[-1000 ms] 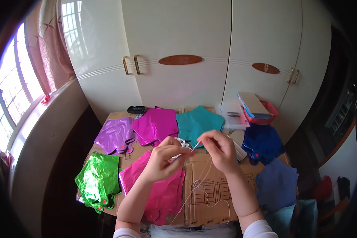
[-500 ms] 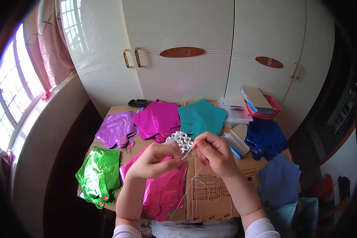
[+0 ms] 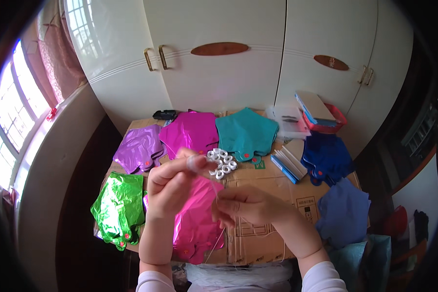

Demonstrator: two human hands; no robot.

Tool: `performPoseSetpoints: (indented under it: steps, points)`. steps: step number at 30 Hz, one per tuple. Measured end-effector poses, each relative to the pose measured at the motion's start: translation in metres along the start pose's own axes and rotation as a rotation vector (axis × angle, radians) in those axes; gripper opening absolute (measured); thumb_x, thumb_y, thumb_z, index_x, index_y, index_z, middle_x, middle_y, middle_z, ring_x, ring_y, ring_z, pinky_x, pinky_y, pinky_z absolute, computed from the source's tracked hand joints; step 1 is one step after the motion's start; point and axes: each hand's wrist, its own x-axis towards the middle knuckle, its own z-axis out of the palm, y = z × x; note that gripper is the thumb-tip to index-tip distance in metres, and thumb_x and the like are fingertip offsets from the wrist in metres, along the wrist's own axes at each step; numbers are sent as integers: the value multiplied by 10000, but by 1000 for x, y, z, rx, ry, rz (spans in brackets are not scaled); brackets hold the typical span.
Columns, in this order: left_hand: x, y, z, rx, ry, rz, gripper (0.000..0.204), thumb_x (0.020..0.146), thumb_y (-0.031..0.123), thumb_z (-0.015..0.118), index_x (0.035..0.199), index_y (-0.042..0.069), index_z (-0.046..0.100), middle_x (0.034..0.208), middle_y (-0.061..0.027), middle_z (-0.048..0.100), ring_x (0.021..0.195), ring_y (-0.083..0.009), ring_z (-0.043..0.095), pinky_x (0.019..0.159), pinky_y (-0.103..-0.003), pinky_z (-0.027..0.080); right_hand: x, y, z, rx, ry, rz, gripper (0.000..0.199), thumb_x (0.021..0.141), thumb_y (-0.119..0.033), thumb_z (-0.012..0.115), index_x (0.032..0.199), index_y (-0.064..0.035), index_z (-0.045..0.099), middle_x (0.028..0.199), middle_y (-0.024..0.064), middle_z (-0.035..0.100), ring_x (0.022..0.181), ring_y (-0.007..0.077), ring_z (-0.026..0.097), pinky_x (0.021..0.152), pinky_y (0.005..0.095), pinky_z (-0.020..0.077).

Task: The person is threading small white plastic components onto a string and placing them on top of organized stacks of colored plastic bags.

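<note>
Above the near middle of the table, my left hand (image 3: 169, 187) is raised with bent fingers. A white band of string (image 3: 196, 163), blurred, goes round its fingertips. Lower and to the right, my right hand (image 3: 250, 205) pinches the thin white string (image 3: 216, 191), which runs up to the left fingers. A loose length hangs below it toward the table's near edge. Behind my hands lies a cluster of small white coils (image 3: 225, 169), shaped like rings. Partly hidden under my left hand is a stack of glossy pink foil balloons (image 3: 199, 228).
Flat foil balloons lie around the cardboard tabletop (image 3: 272, 182): green (image 3: 118, 204), lilac (image 3: 136, 146), magenta (image 3: 190, 129), teal (image 3: 248, 131), dark blue (image 3: 328, 155) and grey-blue (image 3: 343, 211). White sticks (image 3: 289, 160) and a red basket (image 3: 336, 117) are at the right. Cabinets stand behind.
My hands have drawn apart: the left has risen, with string round its fingertips, and the right has dropped toward me. The view has tilted slightly, so the table appears higher.
</note>
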Motion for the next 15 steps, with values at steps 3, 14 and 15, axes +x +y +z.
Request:
performPoseSetpoints:
  steps: [3,14,15]
  points:
    - [15,16,-23,1230,-705,391,256,855,168,531,738,-49,600,675,-91,609,676,-182,496,623,-322,389,-7,-15,7,70,3,-65,224,929,-192,478,848,3,553,663,14,538,585,76,511,581,216,427]
    - [12,26,-24,889,-806,72,42,707,53,593,696,14,605,719,-65,612,642,-189,466,603,-310,357,-14,-33,3,-367,22,-19,184,924,-131,474,891,27,562,710,44,578,662,105,554,594,229,443]
    - [10,25,-28,574,-798,-8,110,727,105,590,674,10,604,716,-64,614,612,-181,459,587,-309,350,-15,-28,-1,-404,35,-63,165,923,-120,470,900,16,560,721,39,585,660,112,552,599,232,443]
